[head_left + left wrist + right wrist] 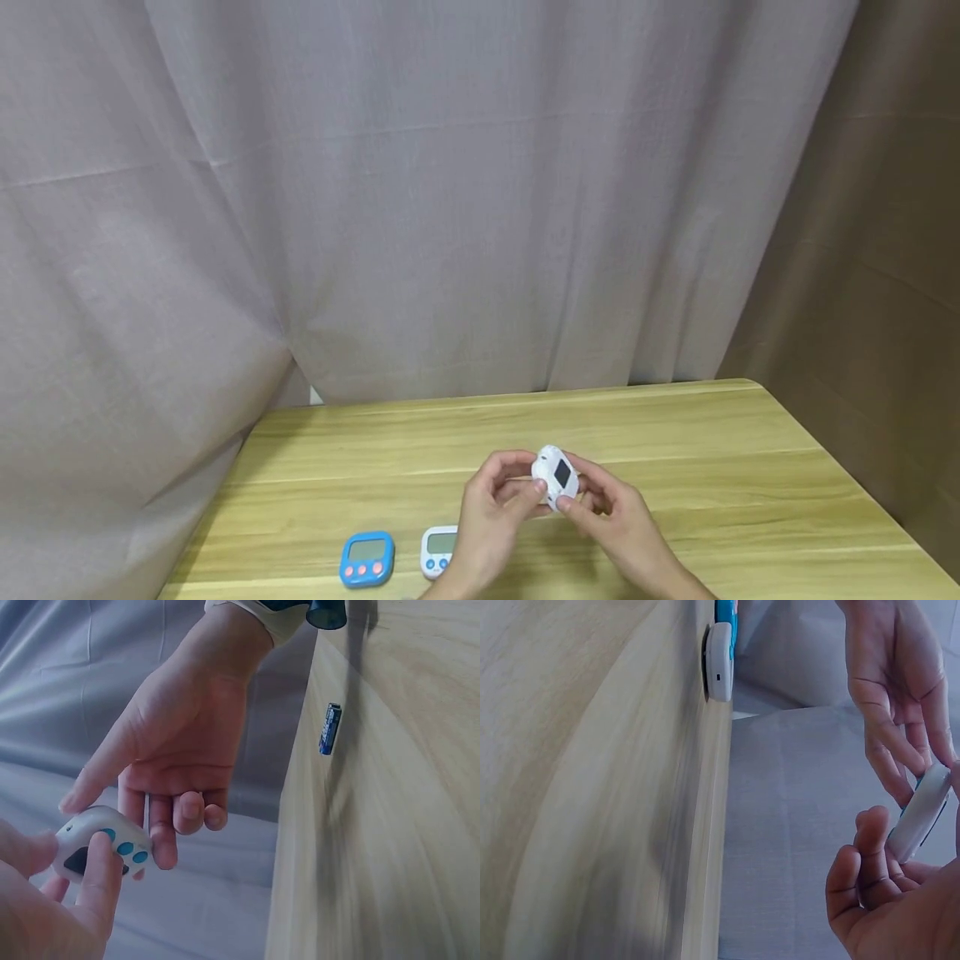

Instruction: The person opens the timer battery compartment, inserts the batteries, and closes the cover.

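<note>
Both hands hold a small white digital timer above the table, tilted. A dark square shows on the side facing the head camera; blue buttons show on its other side in the left wrist view. My left hand pinches the timer's left edge between thumb and fingers. On the opposite edge, my right hand grips it with thumb and fingertips. In the right wrist view the timer appears edge-on between the two hands. A second white timer lies on the table, partly hidden by my left wrist.
To the left lies a blue timer with coral buttons. A blue battery rests on the wooden table. A dark rounded object, unclear in kind, juts in at the top. A grey curtain hangs behind the table.
</note>
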Demonstrator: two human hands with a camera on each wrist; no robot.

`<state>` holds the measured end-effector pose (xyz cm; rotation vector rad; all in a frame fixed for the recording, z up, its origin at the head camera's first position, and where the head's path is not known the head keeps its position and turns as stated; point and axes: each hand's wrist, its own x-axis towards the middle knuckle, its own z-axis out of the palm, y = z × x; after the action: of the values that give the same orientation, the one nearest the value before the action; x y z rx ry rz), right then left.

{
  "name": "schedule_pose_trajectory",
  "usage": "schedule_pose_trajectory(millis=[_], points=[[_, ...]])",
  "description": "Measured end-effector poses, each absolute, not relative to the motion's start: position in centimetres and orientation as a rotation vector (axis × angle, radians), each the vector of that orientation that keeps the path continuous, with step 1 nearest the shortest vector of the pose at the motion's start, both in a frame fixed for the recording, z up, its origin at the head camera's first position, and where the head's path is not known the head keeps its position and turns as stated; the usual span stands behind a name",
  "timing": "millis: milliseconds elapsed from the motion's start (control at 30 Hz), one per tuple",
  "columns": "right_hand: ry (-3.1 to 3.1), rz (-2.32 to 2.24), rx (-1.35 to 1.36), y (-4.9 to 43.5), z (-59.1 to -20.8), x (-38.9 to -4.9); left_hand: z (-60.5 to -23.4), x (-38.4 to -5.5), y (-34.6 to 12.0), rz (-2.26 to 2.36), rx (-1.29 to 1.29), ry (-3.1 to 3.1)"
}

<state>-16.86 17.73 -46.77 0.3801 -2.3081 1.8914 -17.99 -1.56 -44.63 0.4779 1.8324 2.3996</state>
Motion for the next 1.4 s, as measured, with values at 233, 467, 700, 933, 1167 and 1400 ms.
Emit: schedule_pose_trajectory(millis=[233,467,700,933,1167,1400], points=[[-2.303,1.933,0.418,17.7,-46.8,-17.0,-44.8,-17.9,-1.7,2.364,0.580,1.875],[-2.326,2.058,0.543,18.4,-46.6,-17.4,-44.8,-18.1,-1.8,2.274,0.637,1.985],[-2.145,2.395,0.956,19.6,-47.0,-18.2,-45.2,-18.2,-1.9,2.131,0.697,2.233],[-2.015,2.677,1.043,20.1,-47.3,-18.5,-46.2,-18.6,-1.5,1.863,0.873,2.608],[-1.966,2.777,0.996,20.1,-47.2,-18.6,-46.8,-19.3,-1.0,1.845,0.889,2.577],[-2.072,2.691,0.853,20.6,-47.1,-19.0,-46.8,-19.6,-1.2,1.853,0.850,2.616]])
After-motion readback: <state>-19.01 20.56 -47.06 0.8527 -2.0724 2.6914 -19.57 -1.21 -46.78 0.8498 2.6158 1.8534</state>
